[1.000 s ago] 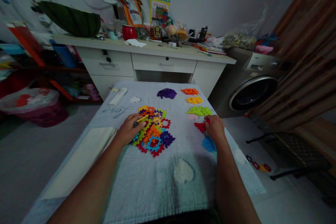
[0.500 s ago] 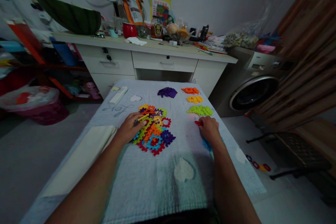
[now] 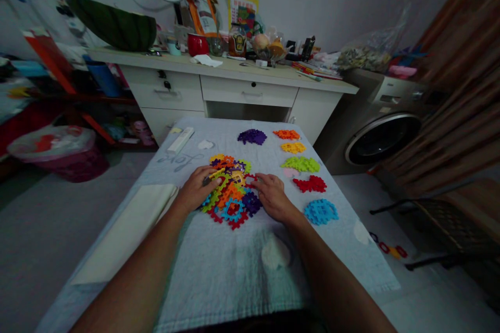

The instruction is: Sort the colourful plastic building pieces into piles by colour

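A mixed heap of toothed plastic building pieces in several colours lies on the cloth-covered table. At its left side rests my left hand, fingers curled, with a yellow building piece showing between thumb and fingers. My right hand is at the heap's right edge, its fingertips closed on the side of a red square-frame building piece. The fingers partly cover that piece. To the right lie sorted piles: red pieces, blue pieces, green pieces, yellow pieces, orange pieces. Purple pieces lie farther back.
A white oblong box lies at the table's back left, and a folded cream cloth along the left edge. Beyond the table stands a white desk with many items on it. A washing machine stands at the right.
My right hand has moved left from the red pile to the heap, uncovering the red and blue piles. The red piece it held now lies out of its fingers. My left hand stays at the heap.
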Demonstrator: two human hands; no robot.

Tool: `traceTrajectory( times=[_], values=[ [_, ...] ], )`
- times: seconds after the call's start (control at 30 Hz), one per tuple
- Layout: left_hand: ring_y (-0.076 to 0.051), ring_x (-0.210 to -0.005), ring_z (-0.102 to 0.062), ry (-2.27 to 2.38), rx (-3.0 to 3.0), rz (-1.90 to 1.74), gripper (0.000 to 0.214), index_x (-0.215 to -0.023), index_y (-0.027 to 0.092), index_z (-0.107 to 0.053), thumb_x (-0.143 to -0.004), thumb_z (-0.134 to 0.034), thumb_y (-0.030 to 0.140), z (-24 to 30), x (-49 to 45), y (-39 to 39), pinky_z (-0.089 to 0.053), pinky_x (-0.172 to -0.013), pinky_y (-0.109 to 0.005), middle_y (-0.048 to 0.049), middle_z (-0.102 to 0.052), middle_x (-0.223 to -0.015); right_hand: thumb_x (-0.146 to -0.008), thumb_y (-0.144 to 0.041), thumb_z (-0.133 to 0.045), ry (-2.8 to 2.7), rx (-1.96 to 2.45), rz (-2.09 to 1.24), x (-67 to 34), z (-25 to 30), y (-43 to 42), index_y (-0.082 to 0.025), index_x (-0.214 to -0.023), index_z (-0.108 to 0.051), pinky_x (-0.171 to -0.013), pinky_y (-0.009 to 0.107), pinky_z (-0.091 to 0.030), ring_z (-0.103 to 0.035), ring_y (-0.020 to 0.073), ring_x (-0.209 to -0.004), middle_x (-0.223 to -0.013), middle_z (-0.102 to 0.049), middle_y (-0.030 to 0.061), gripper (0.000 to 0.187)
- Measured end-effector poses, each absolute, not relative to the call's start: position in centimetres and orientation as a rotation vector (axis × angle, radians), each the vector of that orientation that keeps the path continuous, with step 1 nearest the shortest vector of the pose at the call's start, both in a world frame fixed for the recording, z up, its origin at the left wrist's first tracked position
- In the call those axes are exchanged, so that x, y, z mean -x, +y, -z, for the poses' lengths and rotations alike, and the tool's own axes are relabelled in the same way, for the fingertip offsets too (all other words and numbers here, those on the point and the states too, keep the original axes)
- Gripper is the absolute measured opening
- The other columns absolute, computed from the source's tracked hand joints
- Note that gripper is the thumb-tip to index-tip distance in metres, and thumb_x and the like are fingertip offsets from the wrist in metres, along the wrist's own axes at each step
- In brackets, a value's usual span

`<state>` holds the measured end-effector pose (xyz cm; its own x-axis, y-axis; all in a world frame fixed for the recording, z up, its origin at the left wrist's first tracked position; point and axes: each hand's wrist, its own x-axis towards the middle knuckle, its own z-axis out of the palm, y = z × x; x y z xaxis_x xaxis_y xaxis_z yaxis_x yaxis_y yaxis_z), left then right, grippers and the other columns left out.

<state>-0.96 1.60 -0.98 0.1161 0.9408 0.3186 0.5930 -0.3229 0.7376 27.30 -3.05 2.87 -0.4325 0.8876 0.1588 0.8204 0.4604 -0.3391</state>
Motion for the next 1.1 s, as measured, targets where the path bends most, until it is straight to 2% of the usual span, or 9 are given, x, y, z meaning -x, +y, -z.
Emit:
traceTrajectory(
  times=[0.07,0.13,0.33,0.5,0.63,0.8,1.1],
  values=[
    [-0.027,-0.12,-0.055,1.483,-1.964,-1.075,0.05,-0.109,0.02,-0.065,-0.081,-0.055,0.06,1.0,1.0,1.6,-0.039,-0.11,-0.045,-0.0089,-0.058,-0.121,-0.089,-0.015,-0.045,-2.425,1.468,-0.302,-27.5,-2.4,-2.7,-0.026,-0.138,-0.053,-0.106,0.046,-0.027,-0.035,0.0262,-0.128,-0.15,-0.042,0.0066,0.051],
    [-0.027,-0.12,-0.055,1.483,-1.955,-1.076,0.051,-0.109,0.019,-0.065,-0.081,-0.055,0.06,0.9,1.0,1.6,-0.039,-0.11,-0.045,-0.0098,-0.058,-0.12,-0.087,-0.014,-0.046,-2.409,1.491,-0.307,-27.7,-2.2,-2.5,-0.026,-0.137,-0.053,-0.106,0.046,-0.027,-0.035,0.0261,-0.129,-0.148,-0.043,0.0073,0.052],
    [-0.026,-0.119,-0.055,1.49,-1.944,-1.075,0.049,-0.108,0.021,-0.065,-0.081,-0.055,0.061,0.7,0.9,1.4,-0.04,-0.109,-0.044,-0.0081,-0.059,-0.119,-0.084,-0.023,-0.06,-2.318,1.529,-0.322,-27.8,-2.6,-2.6,-0.023,-0.109,-0.067,-0.103,0.041,-0.031,-0.041,0.0248,-0.12,-0.127,-0.054,0.0083,0.026],
    [-0.026,-0.119,-0.056,1.493,-1.939,-1.078,0.05,-0.107,0.02,-0.065,-0.081,-0.055,0.062,0.5,0.9,1.3,-0.04,-0.109,-0.044,-0.0083,-0.06,-0.119,-0.085,-0.023,-0.062,-2.247,1.6,-0.352,-28.2,-2.8,-2.9,-0.022,-0.101,-0.067,-0.1,0.038,-0.034,-0.046,0.0234,-0.116,-0.121,-0.058,0.0078,0.017],
    [-0.026,-0.119,-0.056,1.486,-1.939,-1.083,0.049,-0.109,0.021,-0.065,-0.081,-0.055,0.061,0.5,1.0,1.3,-0.04,-0.109,-0.044,-0.0074,-0.06,-0.118,-0.086,-0.024,-0.061,-2.158,1.668,-0.275,-29.0,-3.3,-2.8,-0.02,-0.101,-0.067,-0.099,0.038,-0.034,-0.046,0.0245,-0.116,-0.125,-0.057,0.0097,0.017],
    [-0.026,-0.118,-0.056,1.492,-1.939,-1.065,0.052,-0.109,0.02,-0.065,-0.081,-0.054,0.062,0.3,0.9,1.2,-0.041,-0.109,-0.045,-0.0086,-0.06,-0.12,-0.087,-0.028,-0.058,-1.944,1.913,-0.003,-31.6,-4.3,-2.5,-0.019,-0.105,-0.067,-0.1,0.042,-0.031,-0.044,0.0287,-0.119,-0.13,-0.056,0.0126,0.022],
    [-0.027,-0.117,-0.057,1.487,-1.947,-1.075,0.051,-0.108,0.02,-0.065,-0.081,-0.055,0.061,0.3,0.8,1.2,-0.041,-0.108,-0.044,-0.0088,-0.061,-0.119,-0.084,-0.03,-0.055,-1.569,2.358,0.197,-35.1,-5.0,-2.5,-0.016,-0.101,-0.07,-0.1,0.053,-0.022,-0.044,0.0335,-0.116,-0.117,-0.062,0.016,0.027]
  ],
)
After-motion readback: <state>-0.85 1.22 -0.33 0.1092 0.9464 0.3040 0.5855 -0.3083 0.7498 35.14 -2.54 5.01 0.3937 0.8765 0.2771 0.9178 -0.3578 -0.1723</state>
